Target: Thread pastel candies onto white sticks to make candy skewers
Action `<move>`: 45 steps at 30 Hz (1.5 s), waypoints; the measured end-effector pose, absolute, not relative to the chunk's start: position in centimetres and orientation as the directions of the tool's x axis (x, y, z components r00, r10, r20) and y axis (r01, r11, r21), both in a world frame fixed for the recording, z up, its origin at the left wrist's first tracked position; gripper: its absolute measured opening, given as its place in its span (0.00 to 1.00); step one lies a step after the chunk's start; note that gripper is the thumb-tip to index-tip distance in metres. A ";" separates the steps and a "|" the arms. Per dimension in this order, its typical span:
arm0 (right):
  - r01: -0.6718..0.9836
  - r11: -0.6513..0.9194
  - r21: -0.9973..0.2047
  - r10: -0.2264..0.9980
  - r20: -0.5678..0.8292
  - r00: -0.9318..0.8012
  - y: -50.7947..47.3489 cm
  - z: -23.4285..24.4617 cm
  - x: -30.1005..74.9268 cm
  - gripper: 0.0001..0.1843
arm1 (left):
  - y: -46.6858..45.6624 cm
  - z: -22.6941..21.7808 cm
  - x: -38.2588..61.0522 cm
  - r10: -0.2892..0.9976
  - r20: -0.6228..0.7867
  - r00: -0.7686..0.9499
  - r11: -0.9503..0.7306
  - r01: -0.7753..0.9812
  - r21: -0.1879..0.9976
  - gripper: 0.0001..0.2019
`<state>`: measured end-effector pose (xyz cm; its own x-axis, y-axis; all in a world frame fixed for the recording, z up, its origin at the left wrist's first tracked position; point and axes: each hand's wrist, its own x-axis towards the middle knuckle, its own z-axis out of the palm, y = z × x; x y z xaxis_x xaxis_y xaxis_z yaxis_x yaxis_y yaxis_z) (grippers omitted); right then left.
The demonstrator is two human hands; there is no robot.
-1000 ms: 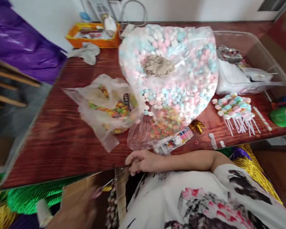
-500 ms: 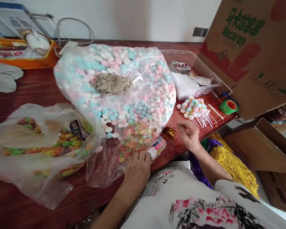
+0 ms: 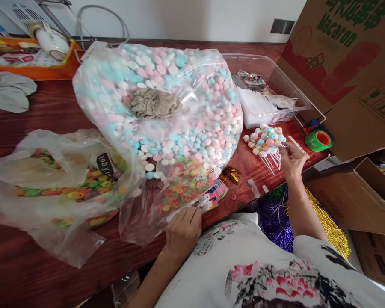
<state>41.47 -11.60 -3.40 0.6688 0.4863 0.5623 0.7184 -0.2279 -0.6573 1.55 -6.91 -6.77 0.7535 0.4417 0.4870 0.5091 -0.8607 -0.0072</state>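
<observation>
My left hand (image 3: 183, 231) rests at the table's front edge, fingers curled and pressed on the end of a printed plastic bag (image 3: 214, 193). To the right, my right hand (image 3: 293, 161) reaches to a pile of candy skewers (image 3: 265, 139), pastel pieces threaded on thin white sticks. Its thumb and fingertips are pinched at the pile's right side, where the sticks are partly hidden. Beside the printed bag lies a bundle of gold foil ties (image 3: 230, 175). A large clear bag of pink, blue and white sweets (image 3: 192, 147) fills the middle, with coloured candy rings (image 3: 186, 182) near its front.
A second bag of candy rings (image 3: 73, 194) lies left. A brown cloth (image 3: 154, 103) sits on the large bag. Behind the skewers stands a clear plastic tray (image 3: 269, 120). Green tape (image 3: 319, 140) and a Macaron carton (image 3: 343, 72) are right. Beaded strands (image 3: 276, 226) hang below the table edge.
My right hand has moved right and away from beside the foil ties to the candy skewers. My left hand stays at the printed bag, which now lies flatter. The view has shifted slightly.
</observation>
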 end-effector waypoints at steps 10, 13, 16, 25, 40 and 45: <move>0.731 -0.108 -0.673 0.621 0.528 0.578 -10.3 0.0 42.4 0.15 | -6.1 -6.4 1.9 0.645 0.349 0.680 -0.764 0.580 0.283 0.08; 0.754 -0.104 -0.649 0.590 0.570 0.572 -10.3 0.7 42.0 0.13 | -5.6 -6.7 1.6 0.627 0.453 0.634 -0.777 0.548 0.309 0.06; 0.755 -0.065 -0.653 0.538 0.614 0.578 -11.1 1.9 41.0 0.10 | -5.7 -6.9 1.5 0.540 0.488 0.685 -0.833 0.519 0.193 0.04; 0.913 -0.059 -0.403 0.572 0.737 0.362 -13.4 6.9 36.8 0.07 | -7.0 -6.7 1.0 0.574 0.354 0.739 -0.815 0.559 0.154 0.12; 0.691 0.073 -0.719 0.907 0.336 0.254 -11.0 1.4 34.1 0.08 | -6.7 -6.7 0.2 0.640 0.292 0.711 -0.768 0.596 0.232 0.11; 0.835 0.094 -0.542 0.872 0.449 0.194 -11.4 0.5 33.9 0.09 | -6.4 -7.3 0.0 0.643 0.364 0.674 -0.766 0.580 0.278 0.09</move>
